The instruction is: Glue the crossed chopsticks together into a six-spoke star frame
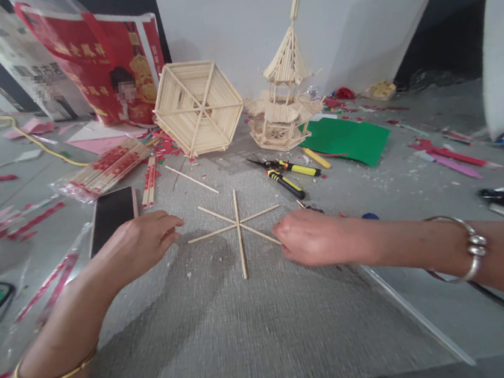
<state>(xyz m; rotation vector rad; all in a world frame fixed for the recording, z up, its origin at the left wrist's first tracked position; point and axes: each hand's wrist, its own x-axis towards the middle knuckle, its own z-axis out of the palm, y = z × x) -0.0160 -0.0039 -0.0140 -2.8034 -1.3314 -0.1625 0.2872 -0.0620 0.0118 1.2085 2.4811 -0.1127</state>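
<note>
On the grey bench (pixel 197 347), thin wooden sticks form a flat six-armed star (pixel 242 251), which lies between the two hands. Its arms meet in one middle point, and one line of it runs straight away from the person.

The left hand (pixel 135 245) is near the star at its left side, palm turned down. Its fingers have a narrow gap between the thumb and the others, and they do not touch the star. The right hand (pixel 310 240) is at the outer end of the lower right arm of the star; its fingers are curled close together (if they really grip this stick, I cannot tell, because the hand hides the end).

One loose stick (pixel 191 179) lies behind the star, to the left. A phone (pixel 113 214) rests just beside the left hand, and behind the phone is a clear packet of sticks (pixel 108 169) with red marks. Black and yellow pliers (pixel 272 165) lie behind the right hand. Farther back, a hexagonal stick panel (pixel 202 131) stands tilted up, and to its right is a small pagoda model (pixel 290 63). A green sheet (pixel 351 141) lies to the right of the pagoda model.
</note>
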